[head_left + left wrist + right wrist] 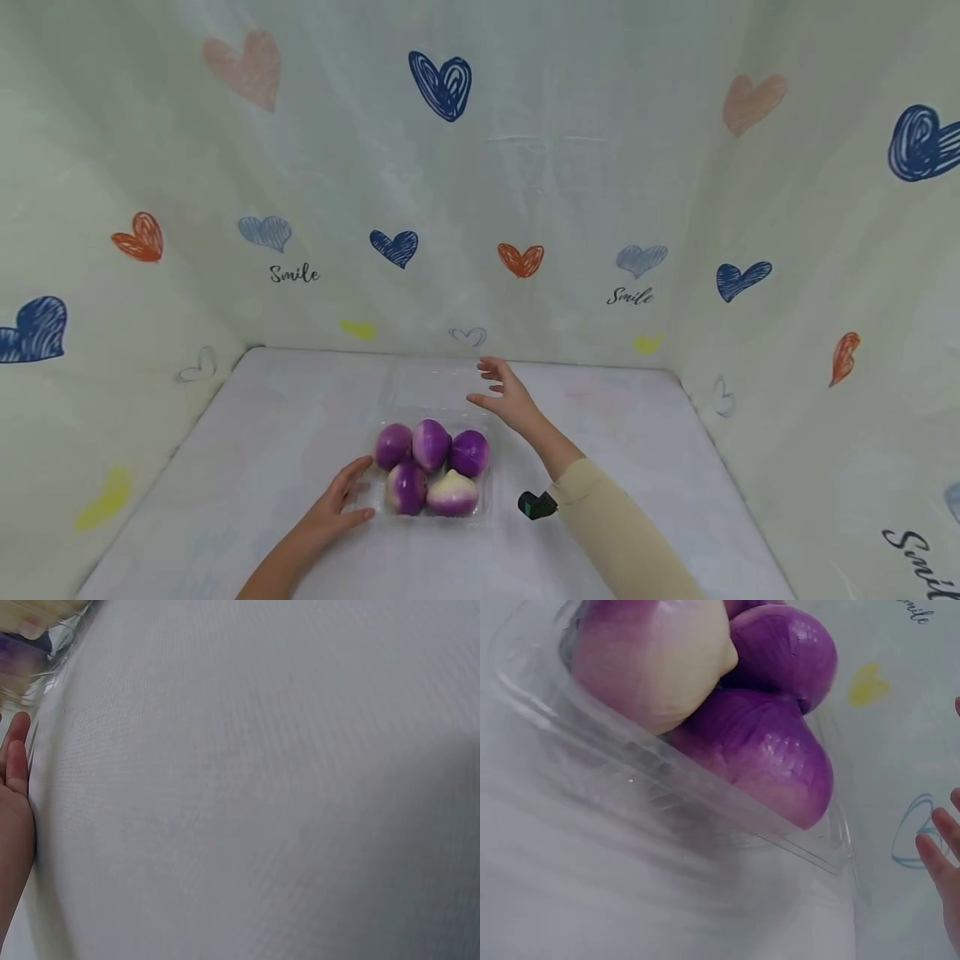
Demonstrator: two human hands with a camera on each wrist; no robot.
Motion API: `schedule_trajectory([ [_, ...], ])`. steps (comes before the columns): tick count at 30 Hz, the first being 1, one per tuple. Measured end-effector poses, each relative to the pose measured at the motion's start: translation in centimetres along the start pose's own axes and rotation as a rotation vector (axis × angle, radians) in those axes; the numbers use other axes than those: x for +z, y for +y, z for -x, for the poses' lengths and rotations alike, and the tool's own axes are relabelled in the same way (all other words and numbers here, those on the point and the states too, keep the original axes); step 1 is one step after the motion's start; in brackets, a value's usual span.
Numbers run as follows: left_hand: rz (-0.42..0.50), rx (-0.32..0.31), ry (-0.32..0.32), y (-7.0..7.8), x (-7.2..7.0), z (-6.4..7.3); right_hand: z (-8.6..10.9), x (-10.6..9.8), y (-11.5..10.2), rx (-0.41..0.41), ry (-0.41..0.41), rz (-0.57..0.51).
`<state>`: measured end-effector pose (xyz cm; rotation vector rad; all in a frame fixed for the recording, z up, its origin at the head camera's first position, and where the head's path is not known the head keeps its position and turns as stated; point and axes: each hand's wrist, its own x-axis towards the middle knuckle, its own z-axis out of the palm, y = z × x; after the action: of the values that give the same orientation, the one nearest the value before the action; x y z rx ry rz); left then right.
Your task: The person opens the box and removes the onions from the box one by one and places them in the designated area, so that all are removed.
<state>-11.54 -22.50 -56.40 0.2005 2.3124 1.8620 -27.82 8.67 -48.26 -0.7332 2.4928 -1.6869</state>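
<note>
Several purple onions (431, 446), one with its pale end showing, sit in a clear plastic box (483, 508) on the table. The box's see-through lid (431, 389) is folded back toward the far wall. At the box's left side, my left hand (337, 500) has its fingers and thumb spread, fingertips right at the rim. My right hand (513, 400) is raised by the right edge of the lid, fingers apart and nothing held. The right wrist view shows an onion (757, 757) close up behind the clear box wall, with my right fingertips at the right edge.
The box stands on a pale cloth-covered table (247, 467). A light curtain (570, 192) printed with hearts and "Smile" encloses the back and both sides. A small dark device (537, 505) sits by the right sleeve (615, 525).
</note>
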Motion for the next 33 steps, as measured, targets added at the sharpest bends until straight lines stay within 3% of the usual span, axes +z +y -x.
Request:
schedule_trajectory([
  [14,-0.022,0.077,-0.001,0.0,-0.1,0.0,2.9,1.3,-1.6,-0.038,-0.267,0.082],
  [22,-0.004,0.066,-0.003,-0.1,-0.2,-0.1,4.5,1.5,-2.2,-0.025,-0.408,0.146],
  [28,0.001,0.102,-0.001,-0.6,-0.2,-0.2,5.2,2.0,-2.1,-0.134,-0.500,0.249],
  [33,0.013,0.014,0.000,-0.4,-0.1,-0.1,5.4,2.2,-1.9,-0.200,-0.569,0.413],
])
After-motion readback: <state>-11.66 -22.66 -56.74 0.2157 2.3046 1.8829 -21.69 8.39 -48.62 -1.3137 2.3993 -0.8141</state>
